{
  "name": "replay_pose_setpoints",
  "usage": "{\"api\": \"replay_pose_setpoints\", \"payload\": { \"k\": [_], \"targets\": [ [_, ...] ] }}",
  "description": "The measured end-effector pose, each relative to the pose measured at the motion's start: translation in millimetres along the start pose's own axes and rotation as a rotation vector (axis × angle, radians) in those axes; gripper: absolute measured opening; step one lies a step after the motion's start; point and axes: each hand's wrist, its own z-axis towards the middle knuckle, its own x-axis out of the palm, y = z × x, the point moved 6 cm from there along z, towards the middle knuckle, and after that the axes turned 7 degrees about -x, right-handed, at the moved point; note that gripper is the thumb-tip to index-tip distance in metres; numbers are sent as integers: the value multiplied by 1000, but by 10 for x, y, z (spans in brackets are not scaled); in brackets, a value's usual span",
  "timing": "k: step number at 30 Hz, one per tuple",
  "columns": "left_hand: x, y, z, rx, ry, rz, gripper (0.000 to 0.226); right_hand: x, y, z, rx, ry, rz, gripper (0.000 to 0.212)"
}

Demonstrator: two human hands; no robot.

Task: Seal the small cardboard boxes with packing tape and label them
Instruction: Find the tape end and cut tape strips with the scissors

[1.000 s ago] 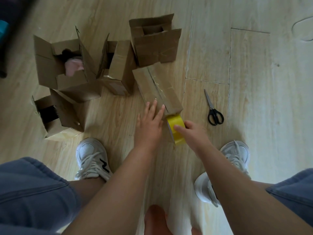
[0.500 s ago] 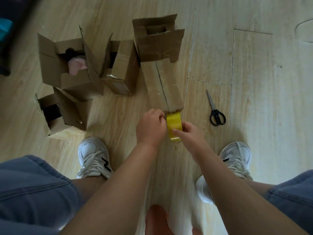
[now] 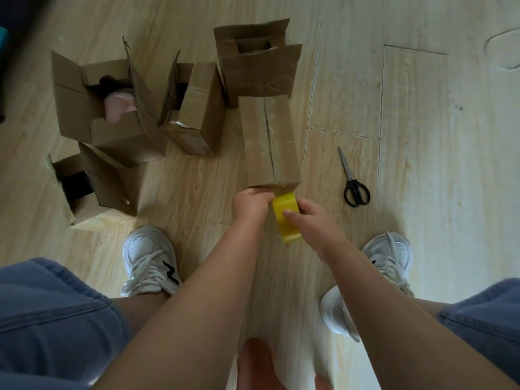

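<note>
A long closed cardboard box lies on the wooden floor in front of me, its flaps meeting along a centre seam. My right hand grips a yellow roll of packing tape just below the box's near end. My left hand, fingers curled, pinches at the near end of the box beside the roll; whether it holds the tape's free end is hidden.
Several open cardboard boxes stand at the left and behind: one with a pink item, one narrow, one at the back, one on its side. Black scissors lie to the right. My shoes flank the hands.
The box has swung from a slant to straight. My left hand went from flat on the box to curled at its near end. The tape roll dropped slightly toward me.
</note>
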Motion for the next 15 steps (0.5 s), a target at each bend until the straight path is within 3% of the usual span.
{"api": "replay_pose_setpoints", "payload": {
  "k": [4, 15],
  "targets": [
    [52, -86, -4, 47, 51, 166, 24, -6, -1, 17, 11, -16, -15, 10],
    [13, -230, -11, 267, -95, 432, 12, 20, -38, 125, 25, 3, -143, 23]
  ]
}}
